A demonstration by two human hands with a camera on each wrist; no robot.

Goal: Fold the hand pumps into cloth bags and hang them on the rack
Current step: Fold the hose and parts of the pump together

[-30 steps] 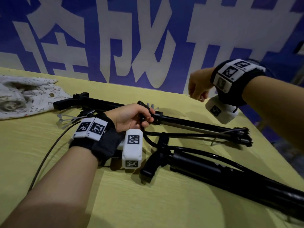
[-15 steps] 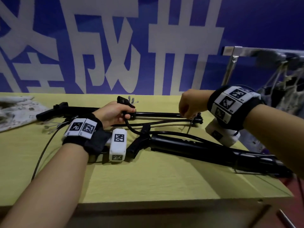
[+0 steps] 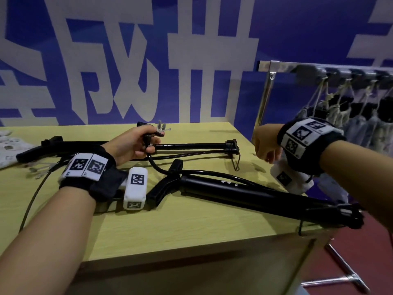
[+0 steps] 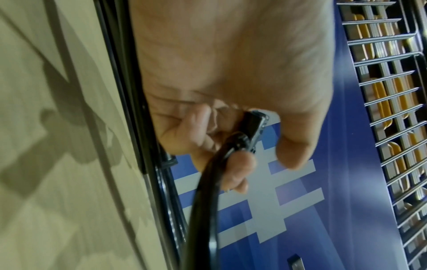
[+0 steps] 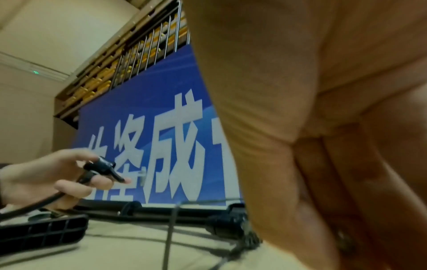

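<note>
Hand pumps (image 3: 244, 193) are lying on the worktop (image 3: 170, 228); the left hand (image 3: 136, 145) is now lifting its pinched hose nozzle (image 3: 146, 133) clear. Left wrist: fingers curling round the hose (image 4: 208, 191). Right wrist: the right hand (image 5: 323, 146) is seemingly clenched, though blurred.

Dim indoor light; soft shadows fall on the table (image 3: 191, 231); wrist views blur, edges bend.

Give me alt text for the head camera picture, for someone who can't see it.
A person's left hand pinches the black nozzle head of a pump hose above a yellow table where two black hand pumps lie. The right hand is curled at the table's right edge, beside a metal rack hung with cloth bags.
</note>
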